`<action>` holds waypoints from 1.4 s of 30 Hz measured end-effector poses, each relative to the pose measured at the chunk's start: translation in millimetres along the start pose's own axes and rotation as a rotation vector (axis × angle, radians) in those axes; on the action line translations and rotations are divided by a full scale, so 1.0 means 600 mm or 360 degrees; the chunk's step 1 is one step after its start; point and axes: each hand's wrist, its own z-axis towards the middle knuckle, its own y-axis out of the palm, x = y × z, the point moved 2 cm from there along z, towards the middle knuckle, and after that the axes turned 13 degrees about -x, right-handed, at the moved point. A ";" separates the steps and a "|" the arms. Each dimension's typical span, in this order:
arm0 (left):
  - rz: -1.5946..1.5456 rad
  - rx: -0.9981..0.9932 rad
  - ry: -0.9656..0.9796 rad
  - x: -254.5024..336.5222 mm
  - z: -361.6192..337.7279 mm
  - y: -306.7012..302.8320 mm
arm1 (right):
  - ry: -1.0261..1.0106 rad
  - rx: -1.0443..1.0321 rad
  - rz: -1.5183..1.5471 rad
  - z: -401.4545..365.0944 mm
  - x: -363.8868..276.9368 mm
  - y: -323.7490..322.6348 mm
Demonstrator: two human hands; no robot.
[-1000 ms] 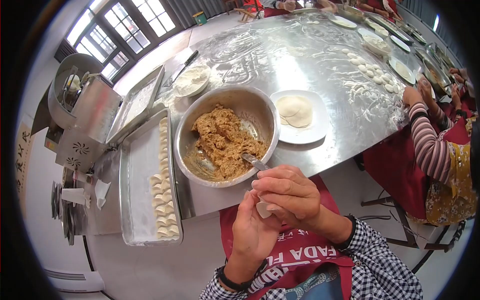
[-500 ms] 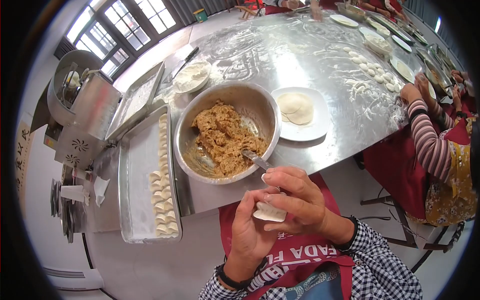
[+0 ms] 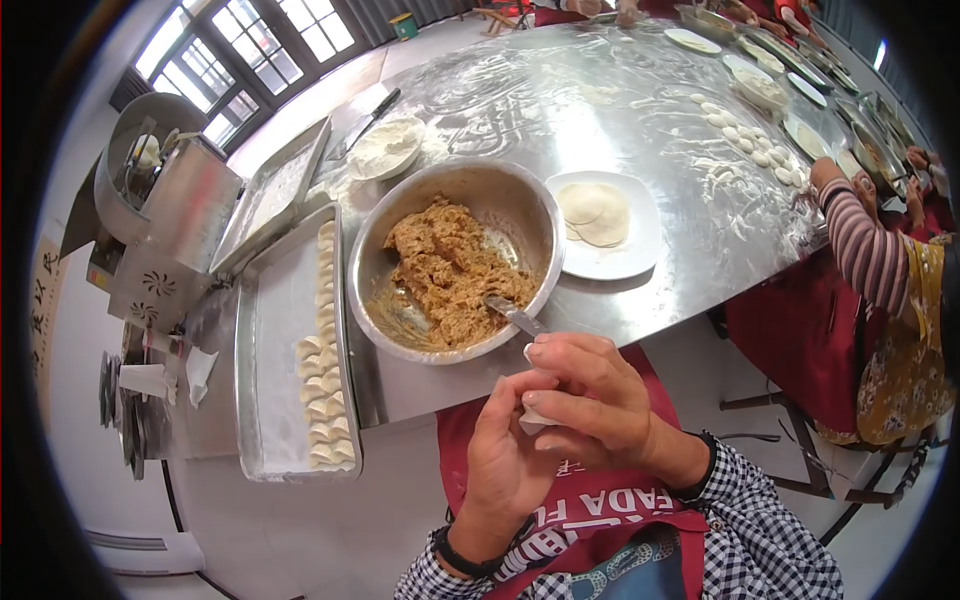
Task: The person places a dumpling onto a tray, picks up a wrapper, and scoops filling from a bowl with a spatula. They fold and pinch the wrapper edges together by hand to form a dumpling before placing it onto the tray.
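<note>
My left hand [image 3: 510, 455] and my right hand [image 3: 595, 400] meet in front of the apron, fingers closed round a small white dumpling [image 3: 533, 420] that is mostly hidden between them. Just beyond them stands a steel bowl [image 3: 548, 285] of brown filling [image 3: 450, 270], with a metal utensil [image 3: 517, 317] stuck in it; its near end reaches my right fingers. A white plate [image 3: 645, 250] with round dough wrappers [image 3: 595, 213] lies right of the bowl. Left of it, folded dumplings [image 3: 328, 410] line the right side of a metal tray [image 3: 262, 330].
A second tray [image 3: 270, 200], a bowl of flour [image 3: 385, 150] and a knife [image 3: 375, 118] are at the back left, near a steel machine [image 3: 180, 200]. Small dough pieces [image 3: 750, 140] lie on the floury table [image 3: 480, 90]. A co-worker's striped sleeve [image 3: 865, 245] is at the right.
My fingers have closed further over the dumpling, so less of it shows. At the right, the co-worker's arm has shifted slightly.
</note>
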 end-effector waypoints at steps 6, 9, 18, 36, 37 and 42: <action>-0.0094 -0.0132 0.0017 -0.005 0.004 -0.009 | -0.0072 -0.0097 -0.0058 -0.010 0.013 0.000; 0.0160 0.0040 0.0008 -0.004 0.007 -0.005 | 0.0276 -0.0125 0.0480 -0.017 0.017 0.000; 0.0321 -0.0015 -0.0188 -0.007 0.010 -0.007 | 0.0438 -0.0340 0.0934 -0.024 0.027 -0.007; 0.0552 -0.0022 -0.0403 -0.014 0.009 0.014 | 0.0172 -0.0657 0.0386 0.004 0.009 -0.039; 0.0517 -0.0010 -0.0394 -0.016 0.009 0.009 | 0.0237 -0.0665 0.0372 0.004 0.008 -0.039; 0.0519 -0.0175 -0.0385 -0.018 0.007 -0.005 | 0.0282 -0.0736 0.0306 0.012 -0.004 -0.034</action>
